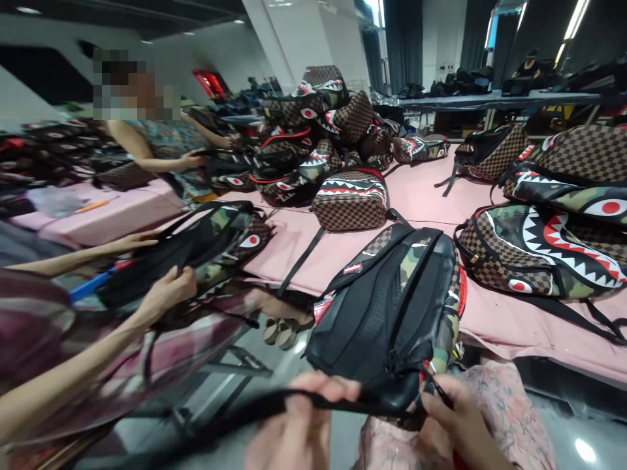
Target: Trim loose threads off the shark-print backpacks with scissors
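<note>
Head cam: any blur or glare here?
Head view: left grip and the black strap it holds are smeared, probably motion; near backpack looks crisper; floor has a glare spot lower right; strip light is blown out upper right.

Left fingers (343,390) curled closed, right fingers (454,391) pinched

At lower centre, the black-backed backpack (377,320) is edged in green-brown camouflage and red; its webbing strap (255,406) is coloured plain black. At right, the shark-mouth backpack (519,251) is patterned in brown-and-black checks and camouflage, and is printed in white, red and black. The tablecloth (421,196) is coloured pink. At lower left, co-worker's clothing (196,352) is checked in maroon and white.
</note>
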Action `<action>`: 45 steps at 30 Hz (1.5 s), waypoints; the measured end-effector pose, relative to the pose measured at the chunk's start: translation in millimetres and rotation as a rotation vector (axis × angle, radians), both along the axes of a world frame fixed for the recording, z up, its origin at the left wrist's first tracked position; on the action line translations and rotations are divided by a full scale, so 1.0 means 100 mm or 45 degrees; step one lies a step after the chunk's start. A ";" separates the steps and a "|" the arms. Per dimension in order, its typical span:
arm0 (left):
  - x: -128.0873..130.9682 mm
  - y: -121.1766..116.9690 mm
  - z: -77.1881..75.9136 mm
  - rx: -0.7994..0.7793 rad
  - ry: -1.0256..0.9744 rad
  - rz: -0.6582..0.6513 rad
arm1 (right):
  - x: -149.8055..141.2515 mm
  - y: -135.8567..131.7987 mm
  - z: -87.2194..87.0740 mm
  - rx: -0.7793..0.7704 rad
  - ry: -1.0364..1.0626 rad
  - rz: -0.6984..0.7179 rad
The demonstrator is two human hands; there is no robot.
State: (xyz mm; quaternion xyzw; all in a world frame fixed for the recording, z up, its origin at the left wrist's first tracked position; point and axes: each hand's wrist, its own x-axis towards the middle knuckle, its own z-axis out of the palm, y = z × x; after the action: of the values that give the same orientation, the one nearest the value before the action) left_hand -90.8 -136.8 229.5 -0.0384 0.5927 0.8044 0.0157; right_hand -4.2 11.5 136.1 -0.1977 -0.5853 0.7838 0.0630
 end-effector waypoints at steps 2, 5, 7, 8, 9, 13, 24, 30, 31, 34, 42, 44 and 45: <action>-0.16 -0.07 0.09 0.122 -0.255 0.164 | 0.14 0.00 -0.12 0.125 0.032 0.085; -0.25 -0.07 0.01 0.185 -0.428 0.127 | 0.34 0.09 -0.25 0.310 -0.064 0.241; -0.18 -0.02 -0.12 0.158 -0.474 -0.070 | 0.45 0.18 -0.23 0.399 -0.120 0.233; -0.13 0.01 -0.18 0.132 -0.490 -0.195 | 0.49 0.23 -0.19 0.432 -0.122 0.195; -0.06 0.05 -0.24 0.103 -0.502 -0.311 | 0.52 0.27 -0.12 0.465 -0.103 0.146; 0.15 0.18 -0.30 -0.029 -0.485 -0.557 | 0.48 0.33 0.23 0.709 0.061 -0.006; 0.20 0.23 -0.31 -0.363 -0.251 -0.807 | 0.02 0.17 0.41 0.999 0.366 0.042; 0.20 0.27 -0.28 -0.292 -0.343 -0.800 | 0.06 0.23 0.39 0.891 0.256 0.022; 0.19 0.28 -0.26 -0.268 -0.363 -0.783 | 0.07 0.23 0.39 0.851 0.219 0.009; 0.19 0.27 -0.23 -0.235 -0.369 -0.771 | 0.07 0.24 0.39 0.839 0.175 0.045; 0.22 0.26 -0.30 0.045 -0.466 -0.772 | 0.09 0.28 0.42 0.721 0.289 -0.041; 0.23 0.28 -0.32 0.303 -0.632 -0.783 | 0.06 0.29 0.44 0.464 0.270 -0.133; 0.25 0.30 -0.34 0.440 -0.724 -0.833 | 0.04 0.29 0.46 0.324 0.262 -0.148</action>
State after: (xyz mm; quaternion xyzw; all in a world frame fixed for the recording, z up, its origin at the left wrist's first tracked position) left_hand -66.2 -107.0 195.7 -0.0652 0.4033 0.8016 0.4366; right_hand -0.3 41.0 181.9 -0.1403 -0.6578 0.7146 0.1925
